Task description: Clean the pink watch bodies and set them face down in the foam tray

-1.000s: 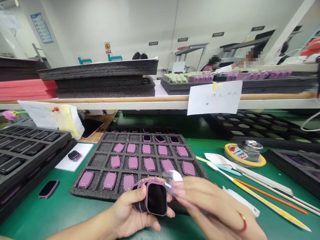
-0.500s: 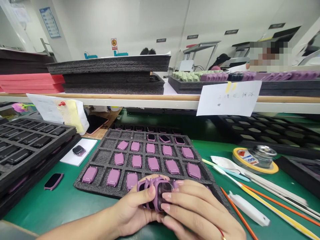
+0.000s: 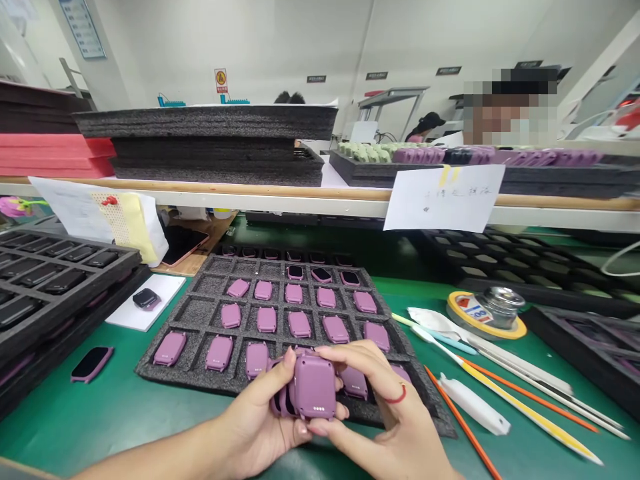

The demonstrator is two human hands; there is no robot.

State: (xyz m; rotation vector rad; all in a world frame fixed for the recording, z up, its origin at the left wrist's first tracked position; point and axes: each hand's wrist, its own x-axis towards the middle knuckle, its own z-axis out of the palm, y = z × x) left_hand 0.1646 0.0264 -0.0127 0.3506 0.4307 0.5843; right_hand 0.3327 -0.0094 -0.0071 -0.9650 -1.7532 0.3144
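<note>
My left hand holds a small stack of purple watch bodies at the near edge of the bench. My right hand grips the front purple watch body, whose purple back faces me. Both hands are closed around these pieces. Just behind them lies a black foam tray with several purple watch bodies face down in its pockets and three screen-up ones in the far row.
Left: a black tray of dark screens, a loose watch on white paper, another on the green mat. Right: tape roll with metal weight, thin sticks and tools, more black trays. Shelf above holds foam stacks. A person sits beyond.
The front watch body showed its dark screen a second ago; now its purple back faces me. The clear film piece seen in my right hand is gone from view. The hands stayed put.
</note>
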